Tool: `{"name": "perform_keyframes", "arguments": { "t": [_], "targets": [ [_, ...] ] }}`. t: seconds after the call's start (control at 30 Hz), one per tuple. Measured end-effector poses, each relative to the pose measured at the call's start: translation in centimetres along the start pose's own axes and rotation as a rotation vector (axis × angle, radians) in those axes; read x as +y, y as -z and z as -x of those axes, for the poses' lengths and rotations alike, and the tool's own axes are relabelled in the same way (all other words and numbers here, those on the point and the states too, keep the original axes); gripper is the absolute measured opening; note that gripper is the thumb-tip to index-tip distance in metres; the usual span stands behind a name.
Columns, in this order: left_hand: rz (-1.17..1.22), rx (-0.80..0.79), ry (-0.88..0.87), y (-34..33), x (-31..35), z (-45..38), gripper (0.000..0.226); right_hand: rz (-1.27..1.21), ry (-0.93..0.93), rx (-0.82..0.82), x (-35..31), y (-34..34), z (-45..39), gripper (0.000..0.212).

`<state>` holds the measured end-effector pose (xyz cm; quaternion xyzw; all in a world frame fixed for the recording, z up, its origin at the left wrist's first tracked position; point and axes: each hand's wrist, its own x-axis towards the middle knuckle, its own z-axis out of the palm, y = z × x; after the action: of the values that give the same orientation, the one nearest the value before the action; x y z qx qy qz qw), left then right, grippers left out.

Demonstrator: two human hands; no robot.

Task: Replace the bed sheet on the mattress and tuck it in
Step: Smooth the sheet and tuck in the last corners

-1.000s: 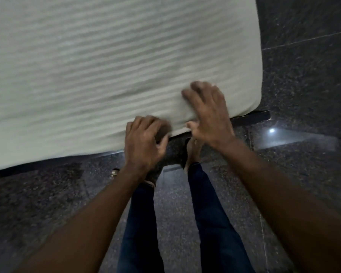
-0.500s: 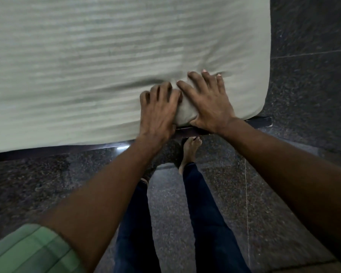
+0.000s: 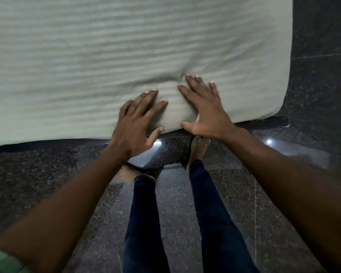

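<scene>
The pale green striped bed sheet (image 3: 87, 56) covers the mattress, where the left hand (image 3: 138, 123) lies flat with fingers spread near the front edge, the right hand (image 3: 203, 109) pressing flat just beside it, fingers splayed.

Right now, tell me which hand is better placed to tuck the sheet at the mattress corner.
Right. The right hand lies flat on the striped sheet nearer the rounded mattress corner, thumb at the lower edge; the left hand lies farther from it.
</scene>
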<state>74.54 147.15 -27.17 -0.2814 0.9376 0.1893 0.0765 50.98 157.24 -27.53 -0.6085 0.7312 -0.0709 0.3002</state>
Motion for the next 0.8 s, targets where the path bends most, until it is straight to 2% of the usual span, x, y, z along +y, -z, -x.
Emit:
{"name": "perform_keyframes", "arguments": {
  "t": [0.1, 0.2, 0.3, 0.53, 0.63, 0.8],
  "targets": [
    [-0.062, -0.024, 0.028, 0.4, -1.8, 1.0, 0.080, 0.012, 0.063, 0.051, -2.2, -1.2, -1.0, 0.106],
    [-0.140, -0.030, -0.010, 0.7, -2.2, 0.7, 0.081, 0.052, 0.117, 0.050, -3.2, -1.5, -1.9, 0.102],
    [-0.183, -0.026, 0.026, 0.7, -1.4, -0.1, 0.082, 0.106, 0.139, 0.033, -3.1, -0.8, -2.3, 0.102],
    [-0.245, 0.011, 0.135, 1.0, -0.7, -2.2, 0.079, 0.283, 0.061, 0.032, -5.8, -1.7, -3.0, 0.109],
    [-0.189, 0.004, 0.063, 0.7, -2.0, -2.3, 0.082, 0.311, 0.053, 0.049, -5.9, -1.5, -3.2, 0.105],
    [0.048, -0.072, -0.138, 1.9, -5.6, -0.2, 0.086, 0.364, 0.027, 0.037, -7.4, -1.5, -3.5, 0.100]
  ]
}}
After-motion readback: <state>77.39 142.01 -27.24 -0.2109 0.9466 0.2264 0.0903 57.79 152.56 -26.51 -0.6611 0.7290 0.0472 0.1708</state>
